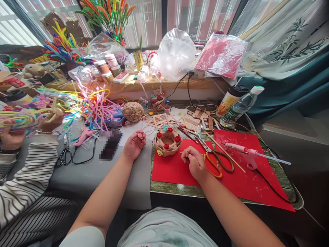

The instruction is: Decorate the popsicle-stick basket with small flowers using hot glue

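My left hand (134, 145) is raised left of the twine-wrapped ring (168, 150), its fingertips pinched together. Something small and pinkish may be between them, too small to name. My right hand (194, 162) is closed just right of the ring, over the red sheet (167, 171); whatever its fingers hold is hidden. Red roses, a blue flower and a yellow flower sit on top of the ring. Large scissors (215, 153) with orange handles lie beside my right hand. A pink glue gun (244, 151) rests farther right.
A twine ball (133, 112), wooden sticks (191, 121) and a water bottle (241, 106) stand or lie behind. On the left are a phone (111, 145), a second glue gun (83, 137) and pipe cleaners (95, 106). A co-worker's hands (52, 120) hold pipe cleaners there.
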The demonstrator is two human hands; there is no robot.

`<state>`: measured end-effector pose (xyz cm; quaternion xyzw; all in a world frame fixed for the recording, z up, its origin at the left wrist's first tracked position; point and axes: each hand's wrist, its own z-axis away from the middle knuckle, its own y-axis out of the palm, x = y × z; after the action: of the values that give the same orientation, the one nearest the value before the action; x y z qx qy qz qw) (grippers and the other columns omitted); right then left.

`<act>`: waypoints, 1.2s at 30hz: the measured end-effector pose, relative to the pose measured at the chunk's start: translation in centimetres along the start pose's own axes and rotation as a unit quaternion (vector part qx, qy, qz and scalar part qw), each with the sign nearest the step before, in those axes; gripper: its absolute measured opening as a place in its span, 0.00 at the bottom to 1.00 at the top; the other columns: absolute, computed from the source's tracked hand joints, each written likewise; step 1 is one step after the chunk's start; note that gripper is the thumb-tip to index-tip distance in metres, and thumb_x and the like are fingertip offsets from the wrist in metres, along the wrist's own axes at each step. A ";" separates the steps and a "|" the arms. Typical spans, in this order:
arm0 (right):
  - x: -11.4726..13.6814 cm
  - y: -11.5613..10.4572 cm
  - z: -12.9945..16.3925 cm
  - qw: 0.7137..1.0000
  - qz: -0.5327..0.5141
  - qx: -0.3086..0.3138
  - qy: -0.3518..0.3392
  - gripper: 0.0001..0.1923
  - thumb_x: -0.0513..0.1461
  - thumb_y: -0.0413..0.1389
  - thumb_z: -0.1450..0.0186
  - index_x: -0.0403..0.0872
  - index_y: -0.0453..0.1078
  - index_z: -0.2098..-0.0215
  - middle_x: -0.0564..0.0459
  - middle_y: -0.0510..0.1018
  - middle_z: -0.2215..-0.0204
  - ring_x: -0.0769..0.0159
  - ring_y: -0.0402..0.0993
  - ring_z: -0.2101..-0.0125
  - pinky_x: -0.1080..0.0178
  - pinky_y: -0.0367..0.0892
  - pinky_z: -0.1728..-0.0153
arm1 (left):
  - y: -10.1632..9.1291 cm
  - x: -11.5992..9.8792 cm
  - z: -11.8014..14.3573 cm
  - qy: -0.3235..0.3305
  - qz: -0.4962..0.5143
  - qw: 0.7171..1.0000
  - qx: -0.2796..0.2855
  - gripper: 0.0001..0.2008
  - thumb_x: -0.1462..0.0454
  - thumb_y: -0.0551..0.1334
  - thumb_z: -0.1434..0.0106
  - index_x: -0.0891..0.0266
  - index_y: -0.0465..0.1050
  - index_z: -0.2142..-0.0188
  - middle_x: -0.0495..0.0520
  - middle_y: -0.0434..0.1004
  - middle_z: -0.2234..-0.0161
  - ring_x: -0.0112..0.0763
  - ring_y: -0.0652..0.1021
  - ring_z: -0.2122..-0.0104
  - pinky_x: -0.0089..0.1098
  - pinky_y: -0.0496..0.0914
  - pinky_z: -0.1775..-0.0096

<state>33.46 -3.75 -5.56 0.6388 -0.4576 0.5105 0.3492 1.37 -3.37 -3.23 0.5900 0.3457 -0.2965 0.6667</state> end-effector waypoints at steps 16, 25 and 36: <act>0.4 0.2 0.0 0.999 -0.025 0.033 -0.011 0.06 0.35 0.46 0.36 0.53 0.58 0.68 0.56 0.67 0.74 0.61 0.60 0.72 0.57 0.59 0.67 | 0.0 0.5 0.0 -0.004 -0.002 1.000 0.011 0.10 0.64 0.73 0.41 0.60 0.77 0.61 0.50 0.72 0.67 0.24 0.72 0.71 0.25 0.68 0.69; 0.1 0.3 0.1 0.990 -0.085 0.108 0.013 0.06 0.35 0.47 0.38 0.53 0.55 0.67 0.56 0.66 0.74 0.61 0.58 0.72 0.57 0.56 0.68 | -0.1 0.6 -0.1 -0.006 -0.002 1.000 0.016 0.09 0.63 0.72 0.41 0.61 0.77 0.62 0.50 0.72 0.66 0.24 0.72 0.70 0.25 0.68 0.68; 0.2 0.3 0.0 0.993 -0.066 0.091 0.023 0.05 0.34 0.45 0.36 0.53 0.55 0.66 0.57 0.66 0.74 0.61 0.58 0.72 0.57 0.56 0.67 | -0.2 0.6 -0.1 -0.004 -0.001 1.000 0.022 0.08 0.63 0.72 0.40 0.61 0.78 0.62 0.51 0.73 0.66 0.24 0.72 0.70 0.25 0.68 0.69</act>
<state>33.24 -3.92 -5.39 0.6845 -0.3581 0.5405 0.3332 1.55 -3.25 -3.89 0.6030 0.3370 -0.3066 0.6549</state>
